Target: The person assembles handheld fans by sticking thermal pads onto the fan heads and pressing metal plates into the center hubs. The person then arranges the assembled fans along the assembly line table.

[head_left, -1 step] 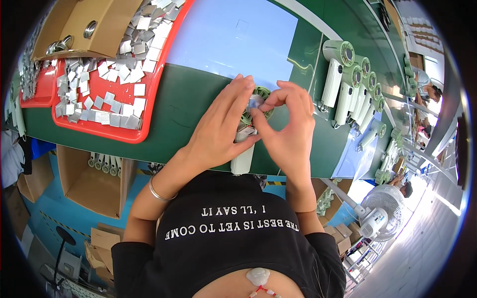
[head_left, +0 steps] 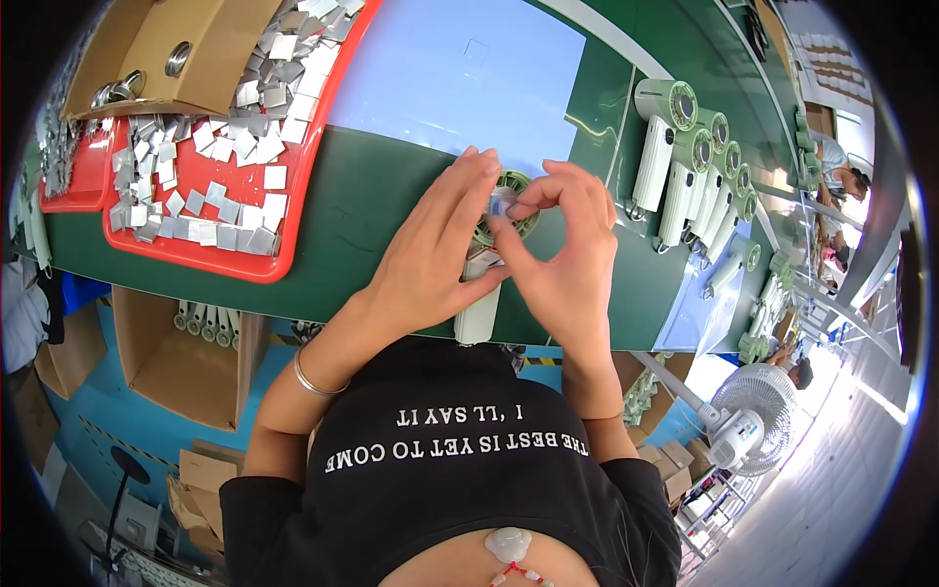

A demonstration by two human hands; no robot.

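Observation:
A handheld fan with a round green head [head_left: 523, 182] and a white handle [head_left: 476, 319] lies on the green table in front of me. My left hand [head_left: 423, 240] holds it from the left, its fingers stretched along the head and its thumb across the neck. At the centre of the head, the thumb and index finger of my right hand [head_left: 569, 256] pinch a small translucent bluish piece [head_left: 502, 203]. Whether that piece is attached to the head is hidden by my fingers. Something silvery shows on the neck under my left thumb.
A red tray [head_left: 286, 256] of small silvery square plates stands at left, with a cardboard box [head_left: 210, 64] over it. A blue mat [head_left: 460, 68] lies beyond my hands. Several green-and-white handheld fans [head_left: 675, 201] lie at right. A white electric fan [head_left: 748, 430] stands beside the table.
My right hand has shifted very slightly left, still pinching at the fan head's centre. The left hand and the fan have stayed in place.

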